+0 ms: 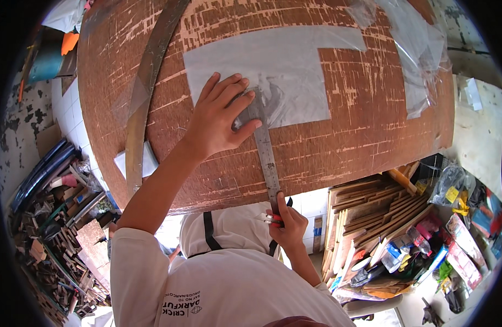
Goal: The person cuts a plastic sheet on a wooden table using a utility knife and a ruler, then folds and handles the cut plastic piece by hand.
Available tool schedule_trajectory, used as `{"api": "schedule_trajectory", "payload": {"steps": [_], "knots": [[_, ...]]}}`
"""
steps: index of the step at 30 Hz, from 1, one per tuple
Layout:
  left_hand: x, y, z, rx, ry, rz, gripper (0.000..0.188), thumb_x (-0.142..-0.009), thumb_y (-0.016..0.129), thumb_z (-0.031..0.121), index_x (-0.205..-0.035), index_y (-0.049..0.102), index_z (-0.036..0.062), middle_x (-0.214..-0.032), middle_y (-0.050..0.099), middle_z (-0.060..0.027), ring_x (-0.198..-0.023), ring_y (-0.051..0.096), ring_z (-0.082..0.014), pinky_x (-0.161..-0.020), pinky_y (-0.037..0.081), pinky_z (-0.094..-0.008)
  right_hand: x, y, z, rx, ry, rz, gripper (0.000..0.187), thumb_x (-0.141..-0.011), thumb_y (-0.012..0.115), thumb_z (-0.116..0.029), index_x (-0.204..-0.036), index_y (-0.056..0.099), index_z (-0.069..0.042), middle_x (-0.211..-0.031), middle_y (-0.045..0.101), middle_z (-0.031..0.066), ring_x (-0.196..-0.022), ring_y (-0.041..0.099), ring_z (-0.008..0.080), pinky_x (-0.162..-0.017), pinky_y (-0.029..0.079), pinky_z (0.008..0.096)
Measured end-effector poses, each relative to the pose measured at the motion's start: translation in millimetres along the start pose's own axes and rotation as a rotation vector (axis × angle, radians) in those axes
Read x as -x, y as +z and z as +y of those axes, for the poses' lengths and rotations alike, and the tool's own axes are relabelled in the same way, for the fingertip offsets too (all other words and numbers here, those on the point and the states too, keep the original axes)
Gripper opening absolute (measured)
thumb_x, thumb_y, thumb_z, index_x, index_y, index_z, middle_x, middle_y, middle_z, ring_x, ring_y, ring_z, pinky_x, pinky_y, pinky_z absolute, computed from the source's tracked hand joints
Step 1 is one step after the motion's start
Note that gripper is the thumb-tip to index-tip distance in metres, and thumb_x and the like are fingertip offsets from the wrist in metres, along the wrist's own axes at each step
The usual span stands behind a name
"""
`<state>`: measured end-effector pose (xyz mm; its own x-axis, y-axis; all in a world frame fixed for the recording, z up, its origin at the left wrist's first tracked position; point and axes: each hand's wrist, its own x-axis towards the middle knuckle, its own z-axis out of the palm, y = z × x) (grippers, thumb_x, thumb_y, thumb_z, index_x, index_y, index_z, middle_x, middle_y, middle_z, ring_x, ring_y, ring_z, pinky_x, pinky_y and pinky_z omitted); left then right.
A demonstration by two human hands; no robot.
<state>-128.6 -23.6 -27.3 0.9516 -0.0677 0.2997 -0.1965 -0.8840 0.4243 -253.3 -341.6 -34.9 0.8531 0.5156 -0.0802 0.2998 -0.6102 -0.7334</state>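
Head view: left grip [221, 117], spread at eleven o'clock, is touching the central steel ruler [267, 161]; right grip [290, 224], at five, is clasping a red tool [274, 219]; slack pressure could set the ruler pivoting.

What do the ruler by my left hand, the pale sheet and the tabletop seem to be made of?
Ruler: likely steel, dull and worn; it is thin, grey and finely marked.
Pale sheet: probably smooth plastic film, given its faint sheen and wrinkles, though coated paper is possible.
Tabletop: apparently wood, perhaps plywood, with a worn red-brown finish; scored lines show paler material beneath.
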Motion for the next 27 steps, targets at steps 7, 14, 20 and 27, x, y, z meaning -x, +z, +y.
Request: {"api": "schedule_trajectory", "payload": {"steps": [7, 14, 20, 27], "knots": [[-0.2, -0.6, 0.9, 0.002, -0.005, -0.003, 0.049, -0.079, 0.086, 0.033, -0.115, 0.074, 0.0037, -0.132, 0.065, -0.0139, -0.136, 0.056, -0.0331, -0.121, 0.036, -0.0574, -0.9, 0.6, -3.9, -0.010, 0.001, 0.013, 0.089, -0.061, 0.063, 0.005, -0.149, 0.056, -0.001, -0.082, 0.078, 0.0016, -0.058, 0.067, 0.0184, -0.053, 0.054, 0.0311], [0.1, -0.8, 0.3, -0.004, -0.004, -0.002, 0.049, -0.079, 0.086, 0.034, -0.116, 0.074, 0.0040, -0.132, 0.065, -0.0138, -0.136, 0.056, -0.0330, -0.121, 0.036, -0.0572, 0.4, 1.8, -2.3, 0.020, 0.006, -0.006, 0.089, -0.061, 0.062, 0.005, -0.149, 0.055, 0.000, -0.082, 0.079, 0.0016, -0.059, 0.067, 0.0182, -0.053, 0.054, 0.0307], [-0.2, -0.1, 0.2, -0.008, -0.001, -0.004, 0.049, -0.080, 0.085, 0.035, -0.116, 0.074, 0.0045, -0.133, 0.065, -0.0136, -0.135, 0.057, -0.0327, -0.121, 0.036, -0.0567, -0.5, 2.0, -3.4, -0.004, 0.006, 0.008, 0.089, -0.061, 0.062, 0.005, -0.149, 0.055, 0.000, -0.081, 0.078, 0.0015, -0.058, 0.067, 0.0186, -0.053, 0.054, 0.0311], [-0.9, -1.9, 0.6, -0.025, 0.006, -0.013, 0.047, -0.080, 0.085, 0.034, -0.115, 0.074, 0.0045, -0.132, 0.065, -0.0136, -0.136, 0.056, -0.0328, -0.121, 0.036, -0.0563, -0.5, 2.3, -4.5, 0.003, -0.001, 0.025, 0.089, -0.061, 0.062, 0.006, -0.149, 0.056, -0.001, -0.080, 0.078, 0.0016, -0.058, 0.067, 0.0190, -0.053, 0.054, 0.0313]]}}
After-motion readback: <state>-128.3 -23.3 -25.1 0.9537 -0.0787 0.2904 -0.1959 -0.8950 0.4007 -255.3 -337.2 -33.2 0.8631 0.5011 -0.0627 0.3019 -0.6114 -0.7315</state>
